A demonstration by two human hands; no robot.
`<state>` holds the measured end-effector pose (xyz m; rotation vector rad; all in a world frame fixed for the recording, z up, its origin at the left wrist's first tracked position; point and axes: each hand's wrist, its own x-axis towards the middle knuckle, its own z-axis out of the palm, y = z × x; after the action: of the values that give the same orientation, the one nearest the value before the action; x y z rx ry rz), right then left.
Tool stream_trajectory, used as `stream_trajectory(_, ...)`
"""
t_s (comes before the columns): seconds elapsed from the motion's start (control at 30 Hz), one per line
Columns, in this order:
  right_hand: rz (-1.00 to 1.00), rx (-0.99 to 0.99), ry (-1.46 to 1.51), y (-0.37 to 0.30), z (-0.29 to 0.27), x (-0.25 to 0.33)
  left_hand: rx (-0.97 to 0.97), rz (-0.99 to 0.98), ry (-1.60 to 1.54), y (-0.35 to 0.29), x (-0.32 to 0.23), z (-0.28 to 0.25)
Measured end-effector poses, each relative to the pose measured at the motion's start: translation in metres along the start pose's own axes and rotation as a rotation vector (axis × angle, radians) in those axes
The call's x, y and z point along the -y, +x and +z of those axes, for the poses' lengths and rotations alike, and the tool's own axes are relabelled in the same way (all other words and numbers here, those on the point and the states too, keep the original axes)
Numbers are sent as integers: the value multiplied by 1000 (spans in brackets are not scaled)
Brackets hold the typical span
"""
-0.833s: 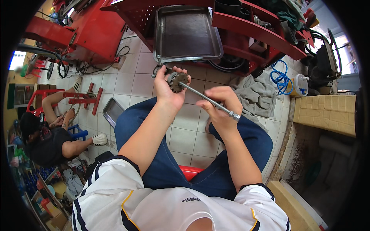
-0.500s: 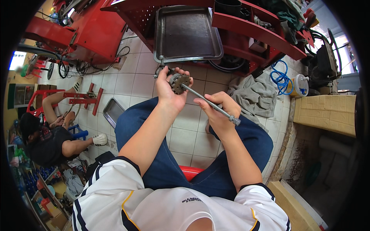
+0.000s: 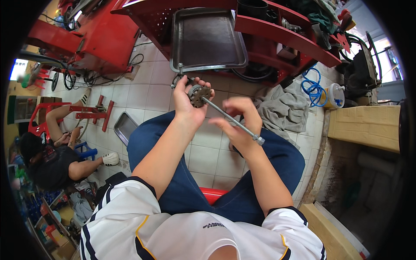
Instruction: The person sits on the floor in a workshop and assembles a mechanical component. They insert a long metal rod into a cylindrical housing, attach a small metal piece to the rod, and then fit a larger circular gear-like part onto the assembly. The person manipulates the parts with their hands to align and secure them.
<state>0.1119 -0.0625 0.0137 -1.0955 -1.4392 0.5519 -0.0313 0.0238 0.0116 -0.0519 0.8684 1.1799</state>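
Observation:
My left hand is closed round a round, dark metal part with holes and a notched rim, held above the floor between my knees. A smaller metal piece with a bolt sticks out beyond the left thumb. From the middle of the round part a long steel rod slants down to the right, ending in a hex nut. Around the rod my right hand has its thumb and fingers spread apart, slightly blurred. Whether the palm touches the rod cannot be made out.
Ahead lies a metal tray by a red tool cart. A grey cloth, blue hose and cardboard box are at right. A smaller tray rests left of my knee; a seated person is farther left.
My right hand has opened from its grip on the rod, its thumb and fingers now apart. The left hand still holds the round part in nearly the same place.

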Motion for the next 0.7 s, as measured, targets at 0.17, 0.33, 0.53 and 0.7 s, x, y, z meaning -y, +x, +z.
stream_trajectory(0.17,-14,-4,15,2,5,-1,31,4,39,0,-1,-2)
stream_trajectory(0.33,-78,-48,-7,-11,6,-12,57,-135,-39,1,3,-3)
stream_trajectory(0.53,-164,36,-7,4,2,-4,3,-174,-77,3,-3,-6)
stream_trajectory(0.7,-78,9,-42,-3,1,-3,11,-212,-46,-2,-2,2)
